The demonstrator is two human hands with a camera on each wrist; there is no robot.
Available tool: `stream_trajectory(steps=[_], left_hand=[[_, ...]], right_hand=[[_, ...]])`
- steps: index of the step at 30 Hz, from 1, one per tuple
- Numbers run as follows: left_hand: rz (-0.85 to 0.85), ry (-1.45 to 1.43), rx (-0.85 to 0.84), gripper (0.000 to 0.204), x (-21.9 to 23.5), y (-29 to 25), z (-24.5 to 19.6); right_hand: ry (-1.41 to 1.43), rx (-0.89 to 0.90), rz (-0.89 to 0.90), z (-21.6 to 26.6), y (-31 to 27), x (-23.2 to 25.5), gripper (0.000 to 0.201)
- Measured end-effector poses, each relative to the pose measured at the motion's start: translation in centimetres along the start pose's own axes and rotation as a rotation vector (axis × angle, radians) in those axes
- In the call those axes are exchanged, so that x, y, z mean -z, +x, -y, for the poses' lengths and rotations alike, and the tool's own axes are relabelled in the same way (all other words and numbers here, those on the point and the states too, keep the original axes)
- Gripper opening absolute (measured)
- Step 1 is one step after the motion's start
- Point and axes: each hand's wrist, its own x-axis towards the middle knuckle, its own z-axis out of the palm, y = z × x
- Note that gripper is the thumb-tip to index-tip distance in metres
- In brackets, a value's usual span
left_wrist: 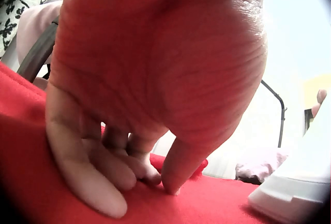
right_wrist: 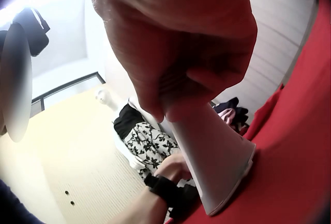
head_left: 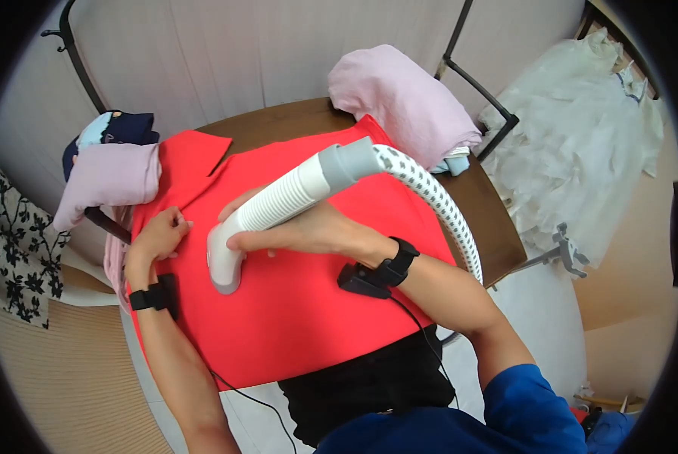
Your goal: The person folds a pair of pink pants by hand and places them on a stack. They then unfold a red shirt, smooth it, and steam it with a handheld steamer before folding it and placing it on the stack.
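A red collared garment (head_left: 301,303) (left_wrist: 31,146) (right_wrist: 295,131) lies spread over a brown board. My right hand (head_left: 301,231) (right_wrist: 181,42) grips the white handheld steamer (head_left: 278,200) (left_wrist: 295,182) (right_wrist: 212,156), its head low against the cloth near the garment's middle. To its left, my left hand (head_left: 159,236) (left_wrist: 155,79) has its fingers bent down onto the cloth, with thumb and index finger pinching at it below the collar. A patterned hose (head_left: 437,197) curves from the steamer's grey end past my right forearm.
Folded pink cloths (head_left: 399,98) lie at the board's (head_left: 498,234) back right, more pink cloth (head_left: 112,178) at the left. White dresses (head_left: 566,136) hang at the right. Black rack bars (head_left: 479,91) stand behind, and a thin cable (head_left: 422,333) trails from my right wrist.
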Motion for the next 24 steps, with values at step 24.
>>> stream_trajectory(steps=[24], left_hand=[[0.025, -0.016, 0.023, 0.027, -0.1, -0.7, -0.8]], right_hand=[[-0.335, -0.379, -0.421, 3.1, -16.4, 18.4, 0.043]])
